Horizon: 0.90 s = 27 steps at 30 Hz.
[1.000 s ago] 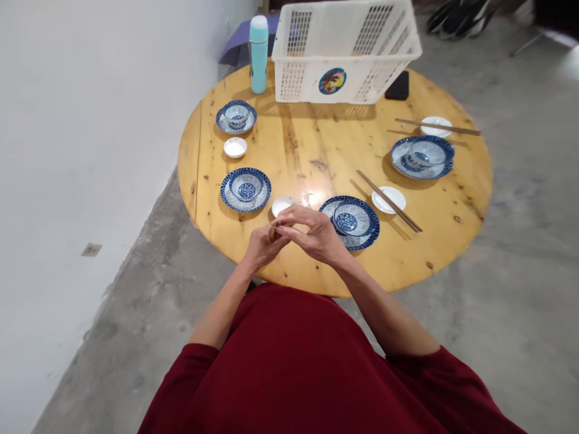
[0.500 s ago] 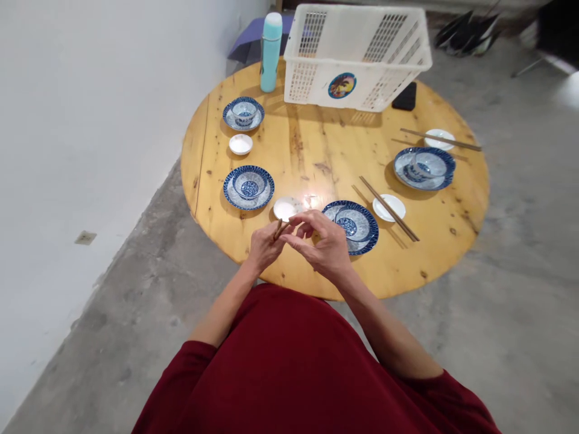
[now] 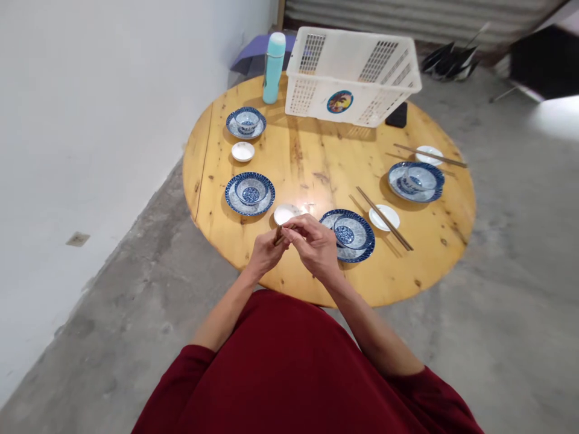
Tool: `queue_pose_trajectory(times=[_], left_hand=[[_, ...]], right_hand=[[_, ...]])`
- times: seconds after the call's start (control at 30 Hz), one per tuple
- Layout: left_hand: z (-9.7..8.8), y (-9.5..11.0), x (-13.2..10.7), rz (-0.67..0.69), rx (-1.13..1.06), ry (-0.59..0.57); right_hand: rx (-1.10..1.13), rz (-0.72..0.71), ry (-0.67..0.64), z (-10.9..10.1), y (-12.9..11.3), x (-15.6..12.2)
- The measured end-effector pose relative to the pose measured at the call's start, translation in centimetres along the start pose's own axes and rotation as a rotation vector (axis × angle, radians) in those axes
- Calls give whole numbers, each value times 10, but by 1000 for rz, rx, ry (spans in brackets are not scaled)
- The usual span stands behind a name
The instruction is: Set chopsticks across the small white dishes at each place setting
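My left hand (image 3: 265,254) is closed around brown chopsticks (image 3: 278,235), of which only short ends show above the fist. The fingers of my right hand (image 3: 318,248) are pinched on the chopsticks' ends, touching the left hand. Just beyond both hands lies a small white dish (image 3: 284,213), partly covered by the right fingers. To the right, a blue-and-white plate (image 3: 364,254) carries a bowl (image 3: 357,232); my right hand hides its left edge. A second plate (image 3: 232,201) with a bowl (image 3: 250,190) in it stands to the left.
On the round wooden table (image 3: 312,150), chopsticks (image 3: 398,234) rest across a white dish (image 3: 379,217); another pair (image 3: 452,161) lies at the far right. A white basket (image 3: 312,90), a turquoise bottle (image 3: 274,69) and a black phone (image 3: 397,115) stand at the back. A wall (image 3: 99,120) borders the left.
My right fingers have closed in from a loose curve to a pinch on the chopsticks' ends. The camera view has shifted, bringing more of the background into sight.
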<state>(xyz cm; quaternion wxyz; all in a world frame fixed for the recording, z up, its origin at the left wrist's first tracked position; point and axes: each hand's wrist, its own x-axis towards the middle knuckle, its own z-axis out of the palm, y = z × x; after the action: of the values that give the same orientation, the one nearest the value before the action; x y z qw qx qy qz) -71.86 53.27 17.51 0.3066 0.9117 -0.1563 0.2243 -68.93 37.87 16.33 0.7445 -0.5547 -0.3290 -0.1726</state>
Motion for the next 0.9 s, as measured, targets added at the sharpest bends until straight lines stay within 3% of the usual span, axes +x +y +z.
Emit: queue_pose_trajectory(times=[0.13,0.27,0.43,0.5,0.6,0.7,0.77,0.83,0.9], left_hand=[[-6,16,0,-160,-133,-77],[-14,29,0,-176,-241,-144],[-21,26,-7,-180,-313,-223],[-20,22,-10,-242,-336,-177],[-23,13,-11,-382,-391,16],[-48,2,-8,-419,-301,213],[-74,-5,-7,-390,-85,269],[-100,-9,-7,-331,179,253],[-117,-9,-12,-304,330,102]], right_hand=[[9,48,-3,-4,-2,4],[93,143,-32,-8,-3,8],[198,264,-83,-5,-3,11],[229,299,-100,-2,-2,12],[231,341,-70,1,0,14],[285,370,84,-7,6,21],[336,376,218,-15,11,28],[371,381,309,-23,19,36],[397,394,348,-27,27,42]])
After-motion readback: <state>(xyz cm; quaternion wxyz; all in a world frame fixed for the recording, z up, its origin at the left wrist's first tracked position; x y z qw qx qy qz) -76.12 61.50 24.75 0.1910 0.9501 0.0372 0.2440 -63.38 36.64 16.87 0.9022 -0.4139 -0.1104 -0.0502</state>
